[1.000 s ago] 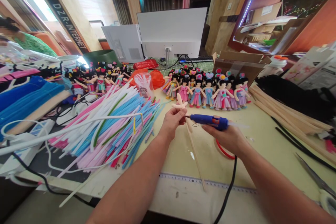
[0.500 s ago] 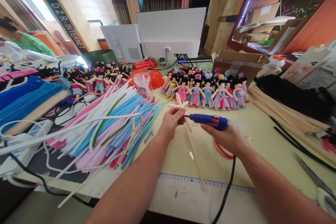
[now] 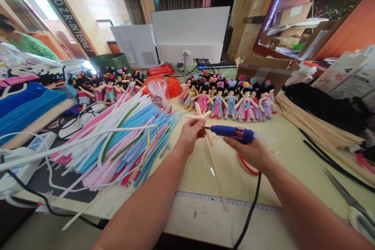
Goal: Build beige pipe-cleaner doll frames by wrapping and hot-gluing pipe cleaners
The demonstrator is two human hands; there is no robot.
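Observation:
My left hand (image 3: 191,133) is closed on a beige pipe-cleaner figure (image 3: 199,111) with crossed arms at its top and a long stem running down toward the table's front edge. My right hand (image 3: 247,148) wraps round a blue hot glue gun (image 3: 231,133), a clear glue stick poking from its back. The gun's nozzle points left and meets the figure right by my left fingertips; whether it touches is hard to see. Several finished dolls (image 3: 231,101) with black hair and coloured skirts stand just behind.
Loose pipe cleaners (image 3: 117,144) in pink, white and blue pile up at left, crossed by white cables. Scissors (image 3: 348,195) lie at the right, below beige pipe cleaners (image 3: 325,123). A ruler strip (image 3: 202,198) runs along the front. Behind stand a monitor (image 3: 190,31) and cardboard box (image 3: 265,72).
The view has shifted very slightly. Both hands keep the same hold, with the glue gun's nozzle still at the figure.

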